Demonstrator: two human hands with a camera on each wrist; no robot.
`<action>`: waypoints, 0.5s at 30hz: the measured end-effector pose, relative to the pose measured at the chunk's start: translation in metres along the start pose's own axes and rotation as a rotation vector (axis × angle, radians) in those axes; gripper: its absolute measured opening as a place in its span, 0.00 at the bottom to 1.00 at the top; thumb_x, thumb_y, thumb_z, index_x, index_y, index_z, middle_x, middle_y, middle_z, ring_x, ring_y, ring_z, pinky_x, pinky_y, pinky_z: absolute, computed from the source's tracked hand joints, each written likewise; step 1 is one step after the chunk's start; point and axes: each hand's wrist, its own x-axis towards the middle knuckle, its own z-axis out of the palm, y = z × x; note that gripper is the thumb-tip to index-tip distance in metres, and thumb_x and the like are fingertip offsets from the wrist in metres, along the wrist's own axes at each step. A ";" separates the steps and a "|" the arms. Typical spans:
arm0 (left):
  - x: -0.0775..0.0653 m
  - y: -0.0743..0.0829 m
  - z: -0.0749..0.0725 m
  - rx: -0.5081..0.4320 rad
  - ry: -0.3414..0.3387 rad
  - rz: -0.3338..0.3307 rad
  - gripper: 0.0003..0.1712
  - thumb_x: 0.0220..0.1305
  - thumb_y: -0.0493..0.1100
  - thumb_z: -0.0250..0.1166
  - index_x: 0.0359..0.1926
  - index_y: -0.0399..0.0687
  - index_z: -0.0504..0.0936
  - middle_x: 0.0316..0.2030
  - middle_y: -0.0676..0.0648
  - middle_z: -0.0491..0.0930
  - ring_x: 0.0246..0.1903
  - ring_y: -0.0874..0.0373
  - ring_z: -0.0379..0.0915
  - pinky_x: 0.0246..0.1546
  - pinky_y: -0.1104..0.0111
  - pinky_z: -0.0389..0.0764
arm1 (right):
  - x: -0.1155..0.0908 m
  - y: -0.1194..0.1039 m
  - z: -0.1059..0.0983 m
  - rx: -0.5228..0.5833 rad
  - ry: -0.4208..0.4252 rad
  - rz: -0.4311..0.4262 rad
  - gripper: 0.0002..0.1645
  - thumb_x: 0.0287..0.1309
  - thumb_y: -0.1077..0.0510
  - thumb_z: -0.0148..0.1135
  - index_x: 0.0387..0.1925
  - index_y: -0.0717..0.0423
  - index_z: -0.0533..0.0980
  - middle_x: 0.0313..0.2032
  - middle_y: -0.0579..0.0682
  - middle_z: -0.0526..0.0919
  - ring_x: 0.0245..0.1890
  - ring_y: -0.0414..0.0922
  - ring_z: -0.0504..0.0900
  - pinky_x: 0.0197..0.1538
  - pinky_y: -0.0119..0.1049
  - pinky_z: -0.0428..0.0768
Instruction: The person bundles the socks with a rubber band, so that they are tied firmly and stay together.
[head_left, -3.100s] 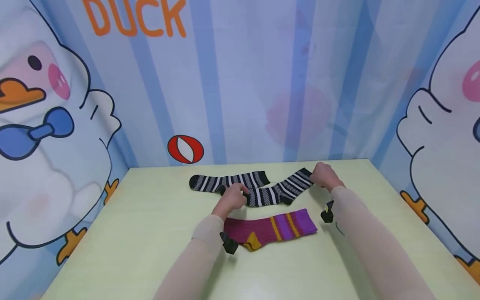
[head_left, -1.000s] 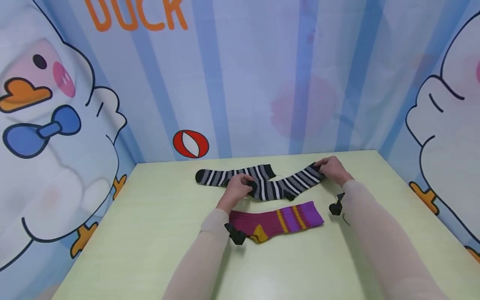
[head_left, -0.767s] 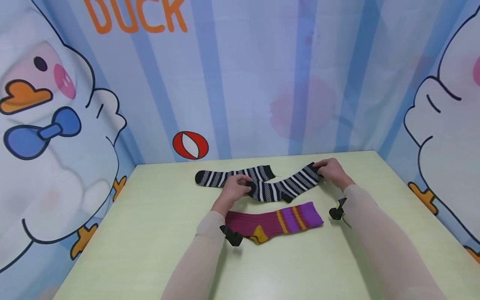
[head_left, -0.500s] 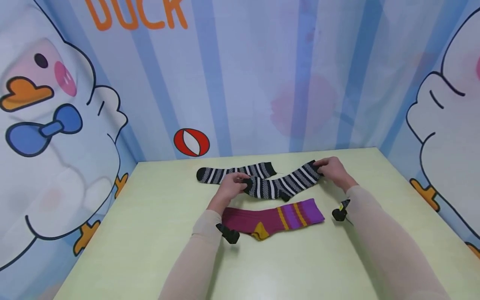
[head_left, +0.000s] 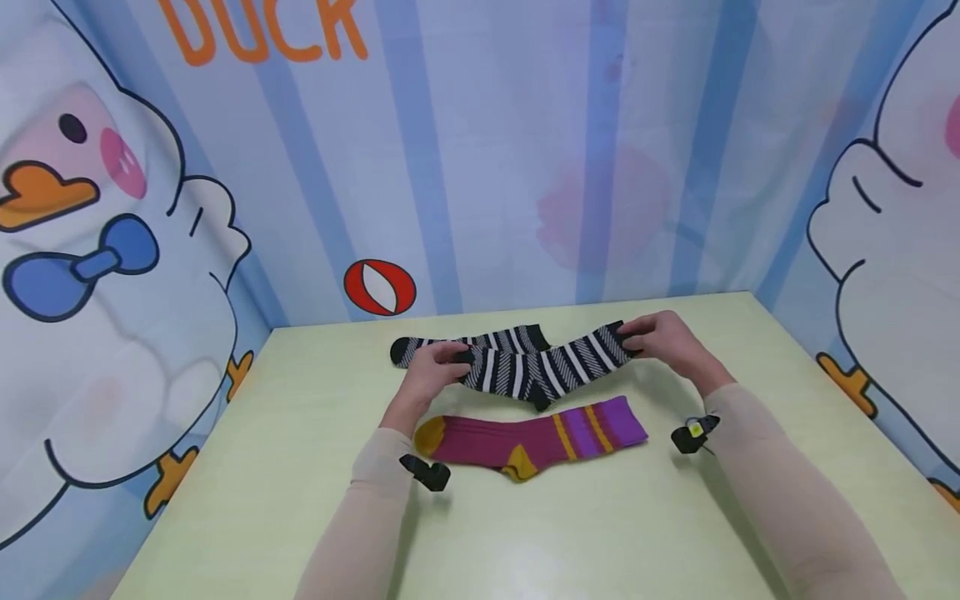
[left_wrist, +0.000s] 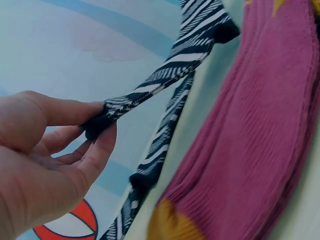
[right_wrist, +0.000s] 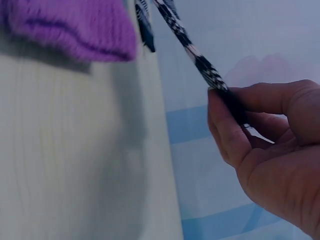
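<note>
A black-and-white striped sock [head_left: 517,372] hangs between both hands, lifted off the table. My left hand [head_left: 431,375] pinches its dark toe, thumb on one side and fingers on the other, as the left wrist view shows. At the cuff, my right hand [head_left: 666,337] pinches the opposite end. The heel sags in the middle. Behind it lies a second striped sock [head_left: 517,340], partly covered by the raised one in the head view. In front, a magenta sock [head_left: 487,442] with yellow toe and heel and a purple striped cuff lies flat, toe to the left.
The pale yellow-green table [head_left: 570,533] ends at a blue-striped printed curtain [head_left: 495,183] at the back. Duck-printed panels [head_left: 127,333] flank both sides. A small black wrist camera [head_left: 426,472] sits on the left sleeve, another [head_left: 693,435] on the right.
The striped sock, earlier lying on the table between the hands, is now raised and drawn toward me. My left hand has moved left, uncovering the magenta sock's yellow toe.
</note>
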 end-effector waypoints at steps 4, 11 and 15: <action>-0.009 0.001 -0.012 0.019 -0.048 0.001 0.24 0.66 0.33 0.66 0.63 0.38 0.77 0.61 0.37 0.74 0.58 0.43 0.73 0.56 0.55 0.77 | -0.011 -0.009 0.000 -0.019 -0.067 -0.014 0.22 0.66 0.67 0.59 0.59 0.74 0.74 0.58 0.72 0.74 0.50 0.56 0.82 0.53 0.49 0.80; -0.026 0.003 -0.030 0.066 -0.150 -0.006 0.24 0.63 0.36 0.69 0.60 0.40 0.79 0.61 0.39 0.75 0.60 0.43 0.71 0.56 0.56 0.77 | -0.027 -0.011 -0.002 0.004 -0.158 -0.006 0.21 0.64 0.68 0.61 0.56 0.76 0.74 0.55 0.72 0.77 0.46 0.51 0.83 0.49 0.45 0.83; -0.031 0.005 -0.033 0.105 -0.206 0.003 0.23 0.61 0.36 0.71 0.58 0.39 0.81 0.58 0.40 0.78 0.55 0.45 0.75 0.55 0.57 0.78 | -0.034 -0.009 -0.004 0.005 -0.228 0.008 0.20 0.63 0.67 0.63 0.54 0.76 0.76 0.51 0.69 0.80 0.43 0.49 0.84 0.46 0.44 0.83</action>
